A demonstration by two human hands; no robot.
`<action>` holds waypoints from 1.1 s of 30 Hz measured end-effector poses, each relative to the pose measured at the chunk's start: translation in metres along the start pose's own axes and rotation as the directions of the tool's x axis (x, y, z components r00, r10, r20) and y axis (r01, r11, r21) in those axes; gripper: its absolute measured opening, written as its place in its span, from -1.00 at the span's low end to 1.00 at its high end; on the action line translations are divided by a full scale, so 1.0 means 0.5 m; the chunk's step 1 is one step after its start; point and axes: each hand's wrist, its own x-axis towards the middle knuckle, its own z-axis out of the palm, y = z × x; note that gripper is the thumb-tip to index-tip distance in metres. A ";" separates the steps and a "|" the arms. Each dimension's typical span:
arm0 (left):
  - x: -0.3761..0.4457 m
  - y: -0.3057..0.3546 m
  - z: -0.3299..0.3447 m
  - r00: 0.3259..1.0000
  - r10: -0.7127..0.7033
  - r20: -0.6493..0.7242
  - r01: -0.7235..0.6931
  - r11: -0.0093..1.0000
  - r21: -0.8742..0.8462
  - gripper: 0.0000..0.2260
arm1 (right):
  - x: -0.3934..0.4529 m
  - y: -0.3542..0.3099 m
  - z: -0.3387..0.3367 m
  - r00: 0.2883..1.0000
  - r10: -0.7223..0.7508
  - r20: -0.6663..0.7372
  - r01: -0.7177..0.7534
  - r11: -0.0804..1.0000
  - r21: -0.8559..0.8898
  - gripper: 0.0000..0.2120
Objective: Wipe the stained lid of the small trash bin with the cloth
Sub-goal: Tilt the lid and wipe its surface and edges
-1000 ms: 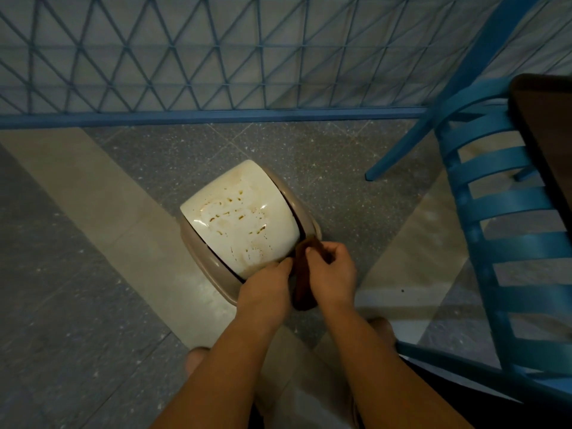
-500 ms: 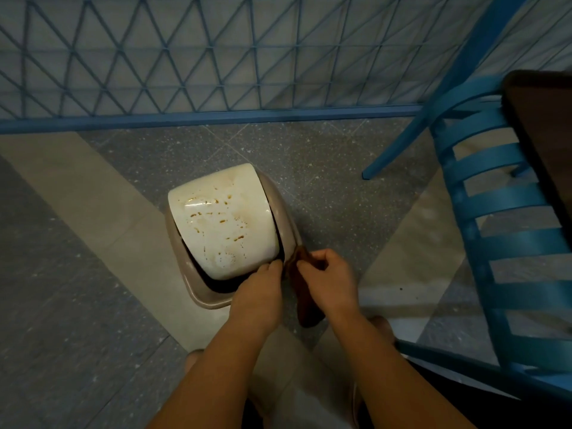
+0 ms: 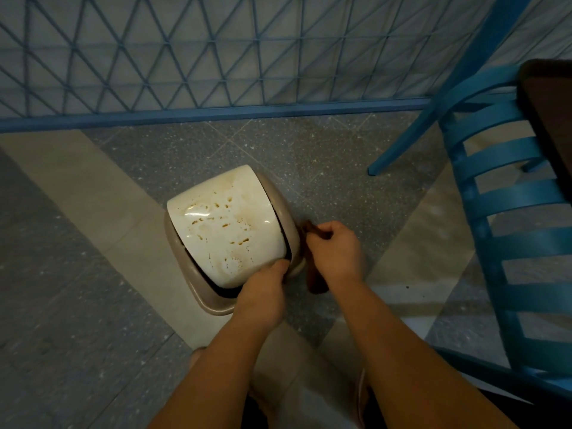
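A small beige trash bin [image 3: 201, 295] stands on the floor with a cream swing lid [image 3: 226, 224] that carries brown stains and a wet sheen. My left hand [image 3: 263, 292] grips the lid's near right corner. My right hand [image 3: 335, 252] is just right of the bin and holds a dark brown cloth [image 3: 314, 281], which hangs down below the fist beside the bin's wall. The cloth is off the lid's top surface.
A blue slatted chair [image 3: 510, 196] stands close on the right, one leg [image 3: 402, 140] reaching toward the bin. A blue lattice fence [image 3: 216, 57] runs along the back. A dark table edge [image 3: 554, 119] shows at far right. My feet are below the bin.
The lid has swung back to cover more of the bin's opening. My left hand has stayed at the lid's near corner and my right hand, with the cloth, has shifted slightly to the bin's right side.
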 end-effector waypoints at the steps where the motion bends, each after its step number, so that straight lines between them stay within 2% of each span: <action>1: 0.000 0.002 0.001 1.000 0.001 -0.001 -0.001 1.000 0.007 -0.62 | 0.008 -0.007 0.000 1.000 0.002 -0.005 -0.002 1.000 -0.003 -0.92; 5: 0.000 0.004 -0.002 0.999 0.023 -0.026 -0.022 0.999 0.029 -0.68 | -0.031 0.017 -0.002 0.997 -0.071 -0.028 0.071 0.997 0.012 -0.88; 9: -0.003 0.000 -0.015 1.000 0.026 -0.003 -0.026 0.999 0.020 -0.70 | -0.076 0.068 -0.004 0.994 -0.086 0.064 0.090 0.994 -0.058 -0.90; 12: -0.012 -0.007 -0.020 1.000 0.011 0.009 -0.011 0.996 0.086 -0.72 | -0.069 0.087 -0.017 0.996 0.025 0.084 -0.020 0.998 -0.065 -0.87; 14: -0.021 -0.010 -0.029 1.000 -0.007 0.009 0.006 0.992 0.124 -0.73 | -0.065 0.095 -0.025 0.985 0.142 0.097 -0.146 0.989 0.036 -0.84; 17: -0.034 -0.009 -0.038 0.999 -0.035 -0.029 0.032 0.997 -0.072 -0.71 | -0.073 0.094 -0.028 0.952 0.278 0.128 -0.302 0.923 0.237 -0.75; 19: -0.038 0.004 -0.036 0.997 -0.054 -0.057 0.039 0.973 -0.227 -0.78 | -0.082 0.088 -0.024 0.940 0.309 0.142 -0.339 0.883 0.324 -0.90; 22: -0.031 0.020 -0.022 0.990 -0.101 -0.094 0.065 0.942 -0.330 -0.90 | -0.090 0.077 -0.011 0.963 0.243 0.112 -0.267 0.904 0.334 -0.92; 26: -0.019 0.017 -0.011 0.985 -0.149 -0.091 0.095 0.893 -0.440 -0.79 | -0.090 0.056 -0.006 0.995 0.087 0.054 -0.099 0.949 0.299 -0.91; 29: -0.015 0.009 -0.006 0.993 -0.113 -0.037 0.078 0.854 -0.515 -0.86 | -0.092 0.048 -0.001 0.997 -0.015 0.070 0.007 0.992 0.124 -0.89; 33: -0.004 0.000 0.003 0.989 -0.145 -0.027 0.108 0.840 -0.532 -0.80 | -0.086 0.040 0.006 0.996 -0.057 0.072 0.059 0.998 -0.028 -0.90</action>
